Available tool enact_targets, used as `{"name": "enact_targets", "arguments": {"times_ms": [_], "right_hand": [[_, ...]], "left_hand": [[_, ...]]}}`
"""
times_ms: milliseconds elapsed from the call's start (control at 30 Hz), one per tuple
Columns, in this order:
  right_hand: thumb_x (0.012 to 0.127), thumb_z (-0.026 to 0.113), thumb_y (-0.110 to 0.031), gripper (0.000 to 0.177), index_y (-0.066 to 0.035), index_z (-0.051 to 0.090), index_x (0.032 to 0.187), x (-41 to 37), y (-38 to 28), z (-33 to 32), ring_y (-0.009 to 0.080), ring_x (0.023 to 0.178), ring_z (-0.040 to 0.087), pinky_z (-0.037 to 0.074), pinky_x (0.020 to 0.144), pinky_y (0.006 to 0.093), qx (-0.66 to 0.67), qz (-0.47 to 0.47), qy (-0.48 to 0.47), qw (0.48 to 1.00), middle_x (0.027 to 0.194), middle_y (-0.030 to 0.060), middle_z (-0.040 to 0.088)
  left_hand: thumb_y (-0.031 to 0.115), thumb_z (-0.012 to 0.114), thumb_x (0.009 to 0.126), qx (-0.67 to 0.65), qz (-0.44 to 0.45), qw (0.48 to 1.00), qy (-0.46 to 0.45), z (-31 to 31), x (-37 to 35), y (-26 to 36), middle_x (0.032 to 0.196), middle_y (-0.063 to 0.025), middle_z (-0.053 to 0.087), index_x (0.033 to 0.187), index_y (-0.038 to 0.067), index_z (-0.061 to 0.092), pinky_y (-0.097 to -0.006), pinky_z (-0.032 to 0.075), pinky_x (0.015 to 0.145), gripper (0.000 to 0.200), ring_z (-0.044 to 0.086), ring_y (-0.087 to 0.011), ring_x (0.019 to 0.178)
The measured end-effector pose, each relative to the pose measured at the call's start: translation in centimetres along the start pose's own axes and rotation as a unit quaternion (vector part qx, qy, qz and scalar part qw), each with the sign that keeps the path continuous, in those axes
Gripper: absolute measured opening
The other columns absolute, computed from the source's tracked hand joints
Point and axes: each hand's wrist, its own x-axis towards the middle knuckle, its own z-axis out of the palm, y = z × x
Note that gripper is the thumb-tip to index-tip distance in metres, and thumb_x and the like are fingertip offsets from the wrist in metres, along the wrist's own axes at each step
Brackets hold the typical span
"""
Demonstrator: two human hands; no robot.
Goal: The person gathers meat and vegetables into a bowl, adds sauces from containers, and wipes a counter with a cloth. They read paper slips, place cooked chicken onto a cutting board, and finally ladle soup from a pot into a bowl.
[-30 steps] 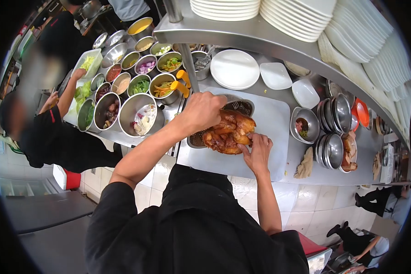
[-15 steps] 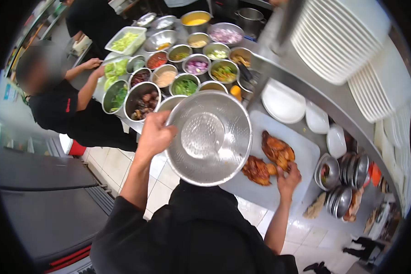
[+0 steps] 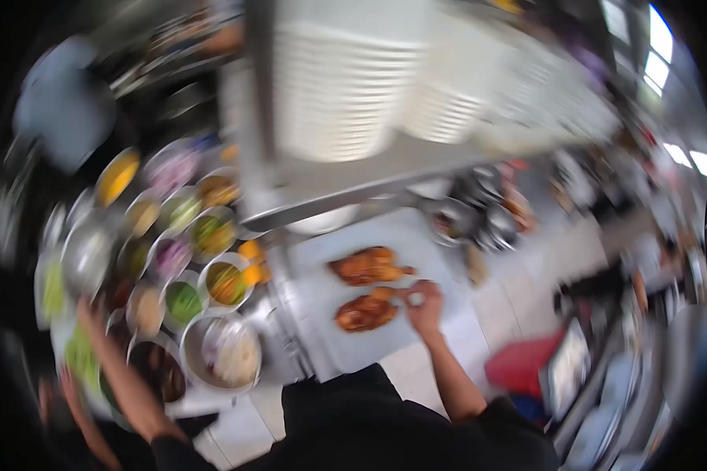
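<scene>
My left hand (image 3: 91, 314) is stretched far to the left, at the near rim of a steel colander (image 3: 86, 255) held over the food containers. Motion smears its fingers, but they appear closed on the rim. My right hand (image 3: 424, 306) pinches the bone end of the nearer roast chicken piece (image 3: 365, 312). A second roast chicken piece (image 3: 363, 266) lies just behind it. Both pieces rest on a white cutting board (image 3: 322, 271).
Several steel containers stand on the left, including a pot of pale food (image 3: 232, 353) and one of chopped greens (image 3: 184, 301). Stacked white plates (image 3: 338, 94) fill the shelf above the board. Steel bowls (image 3: 499, 228) sit right. Another person's arm (image 3: 86, 424) reaches in at lower left.
My left hand has carried the colander from in front of me to the far left, uncovering the pot of pale food. My view has turned right. The right hand stays at the chicken.
</scene>
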Motion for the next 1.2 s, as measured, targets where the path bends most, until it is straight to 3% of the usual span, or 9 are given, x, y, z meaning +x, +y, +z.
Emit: {"name": "enact_targets", "arguments": {"times_ms": [33,100,200,467,567,800,1000,1067,1200], "right_hand": [[0.059,0.074,-0.01,0.016,-0.007,0.059,0.06,-0.9,-0.2,-0.1,0.0273,0.07,0.057,0.042,0.066,0.0375,-0.012,-0.038,0.036,0.999,0.074,0.0087,0.063],[0.063,0.073,-0.011,0.014,-0.006,0.059,0.061,-2.9,-1.4,-0.7,0.0283,0.076,0.057,0.042,0.067,0.0397,-0.015,0.039,0.039,0.998,0.075,0.0083,0.061],[0.061,0.076,-0.012,0.037,-0.008,0.06,0.094,-4.8,-2.6,-1.8,0.0303,0.099,0.05,0.041,0.085,0.0381,-0.056,0.084,0.012,0.995,0.103,0.0126,0.056],[0.05,0.08,-0.015,0.086,-0.012,0.039,0.127,-2.5,-3.6,-3.3,0.036,0.117,0.033,0.03,0.098,0.0448,-0.058,-0.002,-0.148,0.987,0.126,0.0166,0.037],[0.051,0.079,-0.015,0.089,-0.013,0.036,0.129,-0.9,-3.1,-2.6,0.0348,0.118,0.032,0.031,0.096,0.0442,-0.089,-0.068,-0.201,0.973,0.127,0.015,0.036],[0.051,0.072,-0.009,0.071,-0.01,0.05,0.119,-0.4,0.7,0.4,0.0337,0.113,0.038,0.034,0.092,0.0429,0.038,-0.237,-0.277,0.93,0.122,0.015,0.042],[0.054,0.065,-0.005,0.068,-0.007,0.051,0.119,-2.1,0.1,2.3,0.0367,0.11,0.037,0.034,0.093,0.0438,0.108,-0.222,-0.236,0.94,0.122,0.0183,0.04],[0.055,0.065,-0.005,0.065,-0.007,0.051,0.118,-2.6,-0.4,2.7,0.0365,0.11,0.036,0.033,0.092,0.0461,0.104,-0.221,-0.191,0.951,0.121,0.0185,0.039],[0.059,0.071,-0.012,0.056,-0.006,0.055,0.112,-2.5,-0.9,1.2,0.0342,0.109,0.037,0.033,0.091,0.0448,0.121,-0.225,-0.233,0.938,0.12,0.0143,0.042]], "left_hand": [[0.013,0.057,0.079,-0.127,0.028,0.991,-0.007,1.1,2.5,-5.9,0.089,-0.0111,0.062,0.098,-0.003,0.057,-0.0358,0.05,0.073,0.025,0.059,-0.0253,0.077],[0.013,0.052,0.083,-0.525,-0.357,0.77,0.068,1.6,5.9,-0.8,0.102,-0.015,0.055,0.107,-0.005,0.049,-0.0371,0.048,0.081,0.03,0.055,-0.027,0.091],[0.013,0.044,0.09,-0.585,-0.425,0.684,0.096,2.1,6.2,4.5,0.121,-0.0208,0.044,0.121,-0.009,0.037,-0.039,0.045,0.093,0.038,0.047,-0.0296,0.112],[0.021,0.046,0.09,-0.701,-0.086,0.657,-0.264,-7.6,-8.7,32.6,0.097,-0.0172,0.054,0.096,-0.002,0.046,-0.0284,0.049,0.073,0.024,0.056,-0.0224,0.092],[0.03,0.059,0.084,-0.605,-0.079,0.737,-0.292,-8.7,-17.8,39.2,0.061,-0.0211,0.056,0.076,-0.005,0.053,-0.0298,0.046,0.038,0.036,0.057,-0.0255,0.046],[0.033,0.05,0.088,-0.012,-0.318,0.81,-0.492,3.2,-43.4,40.7,0.09,-0.0141,0.065,0.101,0.002,0.06,-0.0355,0.049,0.074,0.035,0.062,-0.0277,0.086],[0.046,0.046,0.087,-0.045,-0.59,0.642,-0.488,5.1,-52.2,45.1,0.092,-0.0184,0.064,0.106,-0.006,0.058,-0.0319,0.047,0.079,0.056,0.061,-0.0241,0.085],[0.032,0.056,0.083,-0.085,-0.306,0.856,-0.408,5.1,-51.9,43.2,0.08,-0.0176,0.066,0.089,-0.002,0.064,-0.0363,0.048,0.071,0.036,0.064,-0.0273,0.08],[0.025,0.065,0.077,0.034,-0.22,0.972,-0.071,6.1,-37.7,50.4,0.082,-0.0187,0.064,0.105,-0.001,0.056,-0.0337,0.048,0.066,0.039,0.064,-0.0261,0.076]]}}
